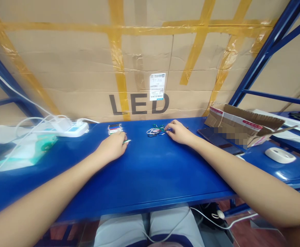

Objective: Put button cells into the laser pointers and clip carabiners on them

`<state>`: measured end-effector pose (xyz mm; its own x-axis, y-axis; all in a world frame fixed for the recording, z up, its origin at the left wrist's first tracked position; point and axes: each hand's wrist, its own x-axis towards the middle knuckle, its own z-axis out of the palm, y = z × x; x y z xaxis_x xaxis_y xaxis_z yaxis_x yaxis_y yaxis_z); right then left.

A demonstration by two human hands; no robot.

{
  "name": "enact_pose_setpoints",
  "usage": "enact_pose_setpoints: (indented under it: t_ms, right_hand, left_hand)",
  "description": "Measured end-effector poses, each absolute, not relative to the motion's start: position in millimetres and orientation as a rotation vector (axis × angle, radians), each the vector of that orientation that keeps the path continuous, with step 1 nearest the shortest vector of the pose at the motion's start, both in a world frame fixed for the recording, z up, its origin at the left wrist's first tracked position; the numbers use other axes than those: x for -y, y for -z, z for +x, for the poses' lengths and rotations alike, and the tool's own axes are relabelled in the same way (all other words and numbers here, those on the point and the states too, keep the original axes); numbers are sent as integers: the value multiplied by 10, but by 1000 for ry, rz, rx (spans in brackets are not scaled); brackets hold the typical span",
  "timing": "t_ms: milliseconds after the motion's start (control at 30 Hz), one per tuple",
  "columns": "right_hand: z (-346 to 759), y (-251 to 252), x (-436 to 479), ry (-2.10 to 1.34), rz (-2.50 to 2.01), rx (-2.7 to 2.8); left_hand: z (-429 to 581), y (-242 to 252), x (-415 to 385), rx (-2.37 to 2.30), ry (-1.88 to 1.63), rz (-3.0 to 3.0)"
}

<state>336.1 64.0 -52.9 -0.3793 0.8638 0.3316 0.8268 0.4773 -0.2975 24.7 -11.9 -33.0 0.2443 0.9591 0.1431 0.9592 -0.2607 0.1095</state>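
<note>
My left hand [112, 145] is closed around a slim green and white piece [126, 141], whose tip sticks out past the fingers. Just behind that hand lies a neat row of thin coloured pieces [114, 128] with metal ends, partly covered by the fingers. My right hand [177, 132] is bent with fingertips pinched at the right edge of a loose pile of thin coloured loops [155, 130], in green, white, black and red. What exactly sits between those fingertips is too small to make out. Both hands rest low over the blue table [144, 171].
A large taped cardboard box [88, 68] marked LED stands behind the table. To the right are an open small carton [237, 118], a dark phone [219, 140] and a white mouse [280, 155]. A white power strip [75, 129] with cables and a plastic packet [28, 151] lie left.
</note>
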Motion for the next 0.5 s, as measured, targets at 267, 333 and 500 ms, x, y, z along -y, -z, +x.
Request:
enact_pose_setpoints:
  t_ms: [267,333,500]
  right_hand:
    - [3352,506,-640,-58,-1450,2313]
    - [3345,501,-631,-56,-1454,2320]
    - [3345,525,-643,-88,-1465,2354]
  left_hand:
    - [368,309,183,1911,664,-2651]
    - [414,313,210,1903,841,-2735]
    - [500,331,263,1813,1055,-2816]
